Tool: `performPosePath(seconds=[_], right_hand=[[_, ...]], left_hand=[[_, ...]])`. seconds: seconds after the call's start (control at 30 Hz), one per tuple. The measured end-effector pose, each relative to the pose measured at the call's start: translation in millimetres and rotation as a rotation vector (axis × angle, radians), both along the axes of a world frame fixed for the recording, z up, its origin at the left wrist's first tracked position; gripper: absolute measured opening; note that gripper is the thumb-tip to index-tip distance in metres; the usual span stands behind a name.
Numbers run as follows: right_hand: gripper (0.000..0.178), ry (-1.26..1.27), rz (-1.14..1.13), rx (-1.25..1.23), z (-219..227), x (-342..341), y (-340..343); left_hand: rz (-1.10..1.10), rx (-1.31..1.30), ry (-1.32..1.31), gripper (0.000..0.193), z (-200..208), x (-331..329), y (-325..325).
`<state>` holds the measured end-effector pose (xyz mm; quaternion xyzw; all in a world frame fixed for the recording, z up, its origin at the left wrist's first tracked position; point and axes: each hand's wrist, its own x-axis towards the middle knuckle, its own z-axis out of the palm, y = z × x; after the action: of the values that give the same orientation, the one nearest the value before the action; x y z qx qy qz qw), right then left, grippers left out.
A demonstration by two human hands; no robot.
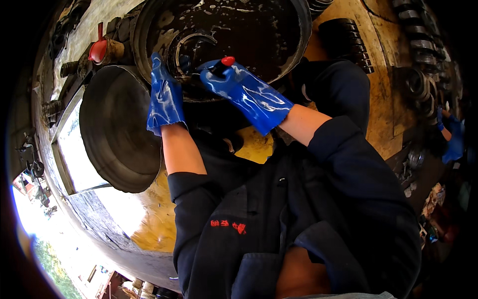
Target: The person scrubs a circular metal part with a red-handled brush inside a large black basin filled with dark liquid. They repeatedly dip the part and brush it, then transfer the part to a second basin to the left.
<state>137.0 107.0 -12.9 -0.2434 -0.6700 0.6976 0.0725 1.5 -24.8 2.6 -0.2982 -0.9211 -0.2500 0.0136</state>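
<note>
A wide round metal basin (305, 35) with dark liquid and patches of foam lies before me. Inside it stands a dark, wet metal ring (201, 36), partly under the liquid. My left hand (165, 94), in a blue rubber glove, is at the basin's near left, its fingers along the ring's left side; its grip is partly hidden. My right hand (239, 89), gloved alike, is closed around a black handle with a red end (227, 61). The working end of that tool is hidden, so its kind cannot be told. Both hands are over the near rim.
A large empty-looking metal drum (119, 129) lies tilted left of the basin. Beyond it are a red scoop-like thing (98, 49) and dark parts. Stacked black rings (344, 45) stand at right, with more ring parts (423, 42) farther off. Another person's blue-gloved hand (440, 119) shows at far right.
</note>
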Motion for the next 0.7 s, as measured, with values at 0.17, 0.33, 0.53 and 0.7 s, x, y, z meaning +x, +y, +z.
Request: performPosePath(seconds=[0.17,0.33,0.53,0.7], right_hand=[[0.02,-0.13,0.039,0.415,-14.1,34.2,8.6],[0.024,-0.239,0.034,0.5,18.6,25.8,19.8],[0.025,-0.102,0.035,0.576,19.6,22.2,-3.1],[0.024,-0.261,0.12,0.676,29.6,28.2,1.9]], left_hand=[[0.006,-0.021,-0.056,0.053,20.2,10.3,3.9],[0.035,-0.098,-0.084,0.055,27.1,11.1,-4.7],[-0.086,0.036,0.031,0.053,11.4,7.1,-4.1],[-0.06,0.107,-0.025,0.057,5.7,3.0,-11.9]])
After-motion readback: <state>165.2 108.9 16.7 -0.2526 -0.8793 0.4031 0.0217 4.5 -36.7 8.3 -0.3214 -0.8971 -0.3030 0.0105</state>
